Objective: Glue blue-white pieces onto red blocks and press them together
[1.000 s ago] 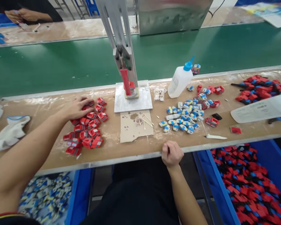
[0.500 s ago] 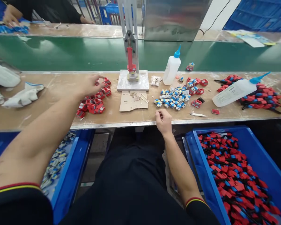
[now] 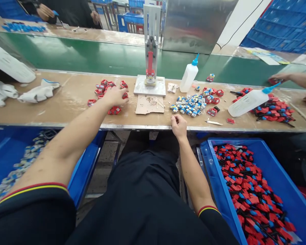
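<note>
My left hand (image 3: 115,96) lies over a loose group of red parts (image 3: 103,85) on the brown table, fingers apart and touching the parts at its right side. Near the table's front edge rests my right hand (image 3: 179,125), its fingers curled together; whatever is inside them, if anything, is hidden. Just beyond it sits a pile of small blue, white and yellow parts (image 3: 190,104). Between the hands are a piece of cardboard (image 3: 149,105) with a small round dish and thin sticks, and a press (image 3: 150,68) on a metal plate.
A bottle (image 3: 188,76) stands upright behind the pile; another bottle (image 3: 247,102) leans over red and black parts (image 3: 275,110). White gloves (image 3: 39,92) lie left. A blue bin (image 3: 283,170) is below right, another bin (image 3: 85,177) below left. Other people's hands show at upper left and far right.
The view has shifted. My left hand has moved over the red parts, which are now more spread out. My right hand stays curled near the edge. Another person's arm has appeared at the right.
</note>
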A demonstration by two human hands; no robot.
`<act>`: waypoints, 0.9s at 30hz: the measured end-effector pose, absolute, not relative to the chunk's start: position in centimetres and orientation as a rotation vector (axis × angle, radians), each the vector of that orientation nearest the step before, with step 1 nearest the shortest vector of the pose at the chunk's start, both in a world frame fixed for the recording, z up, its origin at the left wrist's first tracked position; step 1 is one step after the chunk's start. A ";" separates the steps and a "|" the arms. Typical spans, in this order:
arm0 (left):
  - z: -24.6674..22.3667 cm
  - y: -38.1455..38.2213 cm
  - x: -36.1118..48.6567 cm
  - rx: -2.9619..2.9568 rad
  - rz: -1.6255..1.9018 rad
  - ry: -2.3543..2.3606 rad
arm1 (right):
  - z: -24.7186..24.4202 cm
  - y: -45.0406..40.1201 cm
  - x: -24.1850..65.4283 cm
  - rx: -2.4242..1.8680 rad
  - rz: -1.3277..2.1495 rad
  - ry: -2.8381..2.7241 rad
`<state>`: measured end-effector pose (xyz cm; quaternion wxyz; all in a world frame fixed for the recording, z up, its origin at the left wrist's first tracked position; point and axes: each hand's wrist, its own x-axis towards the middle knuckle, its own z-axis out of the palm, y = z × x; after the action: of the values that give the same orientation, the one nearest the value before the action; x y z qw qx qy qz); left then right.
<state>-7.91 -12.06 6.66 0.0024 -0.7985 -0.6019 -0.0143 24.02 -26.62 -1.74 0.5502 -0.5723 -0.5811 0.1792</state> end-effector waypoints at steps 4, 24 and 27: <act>6.6 -12.5 -7.6 -2.454 -0.007 -1.896 | 0.9 -26.1 23.3 -1.269 0.439 -1.399; 5.1 -12.6 -5.3 -2.439 -0.080 -2.044 | 6.8 -11.9 24.7 -1.020 0.721 -2.434; 5.1 -13.1 -5.1 -2.424 -0.137 -2.177 | 5.7 -12.2 24.0 -0.998 0.688 -2.493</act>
<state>-5.07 -13.06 5.10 -0.0595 -0.7420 -0.6664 -0.0421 24.02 -12.25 5.73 0.1838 -0.3540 -0.8840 0.2439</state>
